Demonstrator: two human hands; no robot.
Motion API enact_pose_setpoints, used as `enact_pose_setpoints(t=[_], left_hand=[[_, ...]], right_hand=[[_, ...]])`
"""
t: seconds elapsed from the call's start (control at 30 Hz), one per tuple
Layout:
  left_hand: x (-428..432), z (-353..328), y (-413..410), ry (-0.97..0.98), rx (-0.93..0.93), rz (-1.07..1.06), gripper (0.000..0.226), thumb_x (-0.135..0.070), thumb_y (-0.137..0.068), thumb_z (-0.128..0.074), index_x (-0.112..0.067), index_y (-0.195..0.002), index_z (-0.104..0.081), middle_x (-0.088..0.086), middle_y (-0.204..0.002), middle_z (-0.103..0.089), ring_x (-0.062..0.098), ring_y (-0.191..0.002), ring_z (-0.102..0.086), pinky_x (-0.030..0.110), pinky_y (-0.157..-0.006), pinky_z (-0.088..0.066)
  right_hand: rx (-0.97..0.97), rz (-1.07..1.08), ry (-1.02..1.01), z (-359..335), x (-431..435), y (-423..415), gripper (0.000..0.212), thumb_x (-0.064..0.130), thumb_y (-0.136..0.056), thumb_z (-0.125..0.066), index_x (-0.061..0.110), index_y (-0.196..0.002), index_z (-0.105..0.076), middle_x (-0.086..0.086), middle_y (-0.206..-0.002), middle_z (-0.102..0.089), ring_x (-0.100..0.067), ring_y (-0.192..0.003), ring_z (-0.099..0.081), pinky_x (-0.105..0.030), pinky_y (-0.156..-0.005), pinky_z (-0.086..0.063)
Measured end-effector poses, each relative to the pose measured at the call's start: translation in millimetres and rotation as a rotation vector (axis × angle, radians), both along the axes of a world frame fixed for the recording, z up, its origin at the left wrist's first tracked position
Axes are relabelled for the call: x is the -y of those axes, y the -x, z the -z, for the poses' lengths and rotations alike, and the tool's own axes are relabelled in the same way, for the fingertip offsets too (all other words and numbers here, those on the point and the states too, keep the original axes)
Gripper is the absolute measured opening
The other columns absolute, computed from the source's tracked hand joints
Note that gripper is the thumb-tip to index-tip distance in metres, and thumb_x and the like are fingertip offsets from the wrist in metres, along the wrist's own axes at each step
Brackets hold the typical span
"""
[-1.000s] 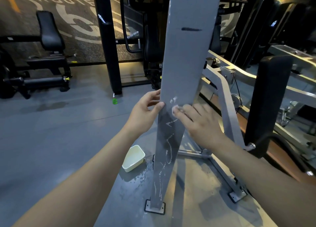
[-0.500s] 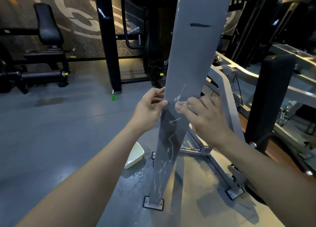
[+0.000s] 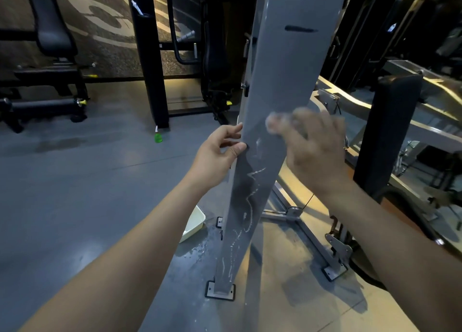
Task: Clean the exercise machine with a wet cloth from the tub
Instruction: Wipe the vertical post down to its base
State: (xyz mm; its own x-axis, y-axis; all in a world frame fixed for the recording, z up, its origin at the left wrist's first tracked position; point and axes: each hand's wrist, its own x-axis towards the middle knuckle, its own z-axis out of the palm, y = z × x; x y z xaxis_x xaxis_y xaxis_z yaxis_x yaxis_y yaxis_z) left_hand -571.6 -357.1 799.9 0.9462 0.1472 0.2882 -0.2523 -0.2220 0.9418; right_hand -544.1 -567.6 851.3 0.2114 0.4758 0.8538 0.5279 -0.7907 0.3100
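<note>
Dim gym floor [image 3: 75, 181]; tall grey metal post [image 3: 287, 81] rising above right hand [image 3: 315, 151] pressing white wet cloth [image 3: 275, 124]; left hand [image 3: 217, 156] pinching post edge.

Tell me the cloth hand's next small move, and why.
Probably wipe the cloth down the post. The right hand presses it above white streaks that run down toward the foot, while the left hand grips the post's edge.

Tub [image 3: 196, 223] left of machine post [image 3: 282, 81]
</note>
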Motion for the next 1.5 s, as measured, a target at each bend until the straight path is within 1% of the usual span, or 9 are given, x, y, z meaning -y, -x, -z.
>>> enact_pose_setpoints(t=[0.07, 0.3, 0.4, 0.5, 0.7, 0.93, 1.13, 1.33, 1.5], left_hand=[[-2, 1, 0, 0.003, -0.006, 0.010, 0.042, -0.034, -0.089, -0.067, -0.029, -0.130, -0.064, 0.002, -0.121, -0.068, 0.010, -0.105, -0.064, 0.050, -0.102, -0.053], [-16, -1, -2, -0.031, 0.014, 0.102, 0.044, -0.010, -0.099, -0.066, -0.027, -0.139, -0.059, 0.001, -0.126, -0.067, 0.005, -0.111, -0.063, 0.034, -0.106, -0.050], [-16, 0, -2, -0.022, 0.025, 0.103, 0.044, -0.009, -0.098, -0.067, -0.030, -0.136, -0.060, 0.004, -0.126, -0.067, 0.001, -0.105, -0.063, 0.030, -0.105, -0.050], [-19, 0, -2, -0.028, 0.028, 0.114, 0.044, -0.011, -0.098, -0.067, -0.032, -0.135, -0.059, 0.002, -0.125, -0.066, -0.003, -0.104, -0.062, 0.025, -0.101, -0.051], [-19, -1, -3, -0.063, 0.030, 0.104, 0.042, -0.012, -0.098, -0.067, -0.031, -0.135, -0.060, 0.000, -0.123, -0.068, 0.001, -0.109, -0.063, 0.021, -0.099, -0.050], [-1, -2, 6, -0.036, 0.005, -0.029, 0.041, -0.005, -0.100, -0.062, -0.028, -0.134, -0.062, -0.003, -0.121, -0.072, 0.007, -0.110, -0.065, 0.027, -0.098, -0.053], [18, -9, 21, -0.086, -0.035, -0.150, 0.038, 0.000, -0.102, -0.051, -0.022, -0.128, -0.069, -0.010, -0.116, -0.075, -0.002, -0.099, -0.067, 0.021, -0.093, -0.050], [41, -24, 34, -0.078, -0.101, -0.249, 0.044, 0.003, -0.104, -0.042, -0.019, -0.128, -0.070, -0.011, -0.113, -0.075, -0.009, -0.094, -0.066, 0.018, -0.088, -0.056], [53, -32, 43, -0.032, -0.129, -0.222, 0.048, 0.009, -0.104, -0.034, -0.017, -0.131, -0.065, -0.014, -0.110, -0.071, -0.014, -0.092, -0.066, 0.009, -0.079, -0.052]], right_hand=[[0.021, 0.010, -0.103, -4, -8, -5, 0.046, -0.005, -0.092, -0.054, 0.021, -0.124, -0.073, -0.010, -0.106, -0.064, -0.030, -0.085, -0.053, -0.041, -0.074, -0.036], [-0.093, -0.022, 0.185, 23, 0, 9, 0.047, 0.012, -0.108, -0.030, 0.022, -0.121, -0.074, -0.007, -0.104, -0.068, -0.033, -0.082, -0.061, -0.043, -0.075, -0.046], [-0.011, 0.013, -0.059, -20, -15, 10, 0.026, 0.015, -0.107, -0.052, 0.031, -0.111, -0.073, -0.007, -0.099, -0.068, -0.033, -0.084, -0.062, -0.041, -0.078, -0.041], [-0.162, -0.028, -0.349, -35, -31, 1, 0.016, 0.016, -0.099, -0.064, 0.032, -0.098, -0.064, -0.003, -0.090, -0.066, -0.034, -0.083, -0.064, -0.048, -0.080, -0.049], [-0.027, -0.042, 0.194, 28, -1, 2, 0.045, 0.004, -0.106, -0.036, 0.020, -0.124, -0.074, -0.007, -0.108, -0.063, -0.032, -0.086, -0.056, -0.043, -0.080, -0.040], [0.154, -0.075, -0.112, -45, -15, -22, 0.039, 0.000, -0.095, -0.059, 0.024, -0.123, -0.072, -0.008, -0.110, -0.059, -0.029, -0.094, -0.046, -0.041, -0.081, -0.036], [0.014, -0.229, 0.209, -11, 8, -19, 0.049, -0.003, -0.086, -0.052, 0.019, -0.127, -0.067, -0.005, -0.115, -0.054, -0.030, -0.095, -0.046, -0.043, -0.082, -0.033], [0.088, -0.245, -0.114, -82, 8, -23, 0.048, -0.009, -0.083, -0.058, 0.023, -0.118, -0.069, -0.009, -0.102, -0.060, -0.029, -0.090, -0.048, -0.037, -0.076, -0.028], [0.114, -0.250, 0.123, -20, -4, -23, 0.041, 0.002, -0.091, -0.047, 0.014, -0.126, -0.066, -0.007, -0.106, -0.064, -0.031, -0.087, -0.052, -0.040, -0.076, -0.033]])
